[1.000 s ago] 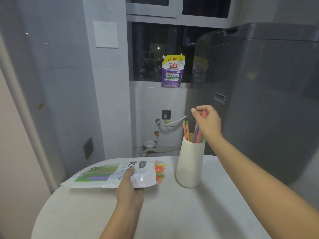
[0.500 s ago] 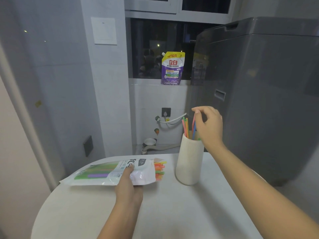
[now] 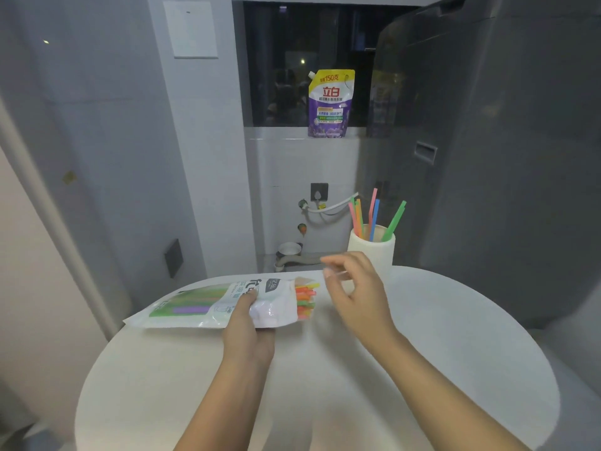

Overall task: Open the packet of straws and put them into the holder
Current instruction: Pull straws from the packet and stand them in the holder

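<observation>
Left hand (image 3: 248,323) clamped on the packet of straws (image 3: 221,302), thumb on top of the white film, remaining fingers tucked underneath and hidden. Packet lying flat on the round white table (image 3: 455,353), open mouth turned rightward, with orange, green, yellow and pink straw ends (image 3: 305,299) poking out; exact count impossible to make out. Printed lettering on the packet partly covered by the thumb, and its far left corner hanging just past the table edge.

Right hand (image 3: 354,294) hovering just beside the open mouth, fingers loosely curled and spread, thumb and forefinger apart, gripping nothing. Fingertips smeared by motion blur, so contact with the straw ends hard to judge; apparently just short of them.

Behind the right hand, a cream holder (image 3: 372,252) standing upright near the far edge of the table, lower part masked by the hand. Inside it, several straws (image 3: 374,216) leaning outward: pink, orange, blue, green. Lower lengths hidden within the holder.

Further back, a purple detergent pouch (image 3: 330,104) on the window ledge and a grey washing machine (image 3: 487,157) at right, cut off by the frame edge.
</observation>
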`<state>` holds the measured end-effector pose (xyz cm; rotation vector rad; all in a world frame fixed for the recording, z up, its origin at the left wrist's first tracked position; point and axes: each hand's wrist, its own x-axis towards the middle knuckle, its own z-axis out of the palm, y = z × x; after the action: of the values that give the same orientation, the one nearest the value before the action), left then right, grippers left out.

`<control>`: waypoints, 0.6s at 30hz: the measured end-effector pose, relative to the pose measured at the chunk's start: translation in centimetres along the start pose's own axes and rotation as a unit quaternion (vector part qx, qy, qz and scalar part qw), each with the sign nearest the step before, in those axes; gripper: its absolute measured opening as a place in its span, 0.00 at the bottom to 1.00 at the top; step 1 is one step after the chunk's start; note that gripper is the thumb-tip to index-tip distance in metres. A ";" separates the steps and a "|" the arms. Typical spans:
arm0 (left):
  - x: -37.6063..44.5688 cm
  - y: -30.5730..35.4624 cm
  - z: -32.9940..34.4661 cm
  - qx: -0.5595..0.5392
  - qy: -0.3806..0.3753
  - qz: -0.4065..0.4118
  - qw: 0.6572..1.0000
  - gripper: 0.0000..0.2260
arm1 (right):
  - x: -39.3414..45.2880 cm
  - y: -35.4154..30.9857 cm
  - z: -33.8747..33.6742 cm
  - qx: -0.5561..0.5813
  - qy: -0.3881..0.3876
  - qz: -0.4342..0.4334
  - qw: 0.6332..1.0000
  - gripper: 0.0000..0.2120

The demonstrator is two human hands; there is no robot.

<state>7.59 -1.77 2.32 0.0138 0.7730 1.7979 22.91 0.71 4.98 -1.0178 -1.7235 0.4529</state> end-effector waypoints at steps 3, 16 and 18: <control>-0.3 -0.2 0.1 0.009 -0.012 0.000 1.000 0.16 | -0.8 0.6 0.7 -0.003 -0.116 0.089 0.989 0.14; -1.4 -0.1 0.3 0.028 -0.017 0.044 0.998 0.18 | -1.7 -0.2 1.1 0.158 -0.095 0.189 0.965 0.09; -1.4 0.0 0.3 0.030 -0.018 0.049 0.998 0.18 | -1.8 -0.3 1.3 0.156 -0.095 0.179 0.967 0.10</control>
<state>8.23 -2.85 3.06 0.1254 0.8131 1.8602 21.81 -0.70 3.63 -1.0810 -1.5675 1.0493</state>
